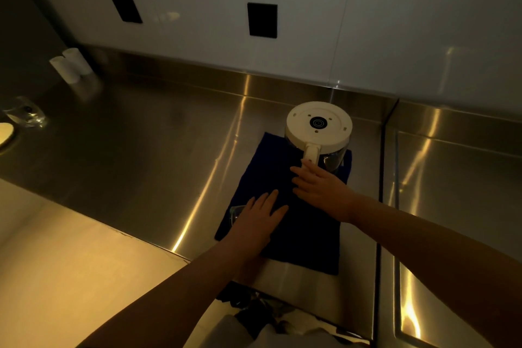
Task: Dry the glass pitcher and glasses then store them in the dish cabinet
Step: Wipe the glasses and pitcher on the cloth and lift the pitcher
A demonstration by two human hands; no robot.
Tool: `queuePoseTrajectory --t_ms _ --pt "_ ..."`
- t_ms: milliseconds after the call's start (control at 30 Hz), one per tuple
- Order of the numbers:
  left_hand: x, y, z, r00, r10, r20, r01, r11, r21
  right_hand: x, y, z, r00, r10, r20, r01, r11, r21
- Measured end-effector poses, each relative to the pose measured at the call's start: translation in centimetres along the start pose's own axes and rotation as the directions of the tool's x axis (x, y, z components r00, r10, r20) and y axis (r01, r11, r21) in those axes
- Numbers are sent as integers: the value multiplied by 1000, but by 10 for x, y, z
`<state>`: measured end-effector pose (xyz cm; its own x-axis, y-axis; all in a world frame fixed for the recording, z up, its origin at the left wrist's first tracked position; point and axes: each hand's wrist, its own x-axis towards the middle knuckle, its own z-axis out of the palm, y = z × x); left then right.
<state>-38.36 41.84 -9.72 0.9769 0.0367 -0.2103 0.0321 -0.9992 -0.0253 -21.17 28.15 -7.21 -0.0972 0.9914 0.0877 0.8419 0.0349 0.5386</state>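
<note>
Standing upside down on the dark blue towel (285, 223), w/ its white base up, the glass pitcher (319, 133) is prob. draining on the steel counter (141, 164). Right hand (319, 189) is reaching w/ fingers spread, empty, tips just touching the handle (310, 154). Left hand (258, 219) is lying flat, fingers apart, pinning the towel, partly covering a glass (236, 213). Another glass (26, 113) is sitting far left.

Glass (236, 211) mostly hidden under left hand (258, 219) — contact unclear
</note>
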Motion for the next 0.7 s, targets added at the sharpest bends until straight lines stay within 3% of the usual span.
queuePoseTrajectory --t_ms 200,367,533,633,700 --pt "5 -3 -11 999 -28 -21 26 996 -82 7 9 5 994 -107 24 108 994 -28" --pt "1 -6 -23 986 -104 -127 75 974 -216 8 22 2 995 -95 -37 98 992 78" --pt "-2 -13 -32 968 -193 -160 130 932 -339 16 52 -26 969 203 -141 -152 940 305" --pt "-3 -13 -33 965 -211 -156 144 922 -359 13 61 -35 875 452 -172 -334 822 462" --pt "-3 -13 -34 965 -218 -147 152 918 -365 7 63 -34 766 623 -159 -445 693 567"
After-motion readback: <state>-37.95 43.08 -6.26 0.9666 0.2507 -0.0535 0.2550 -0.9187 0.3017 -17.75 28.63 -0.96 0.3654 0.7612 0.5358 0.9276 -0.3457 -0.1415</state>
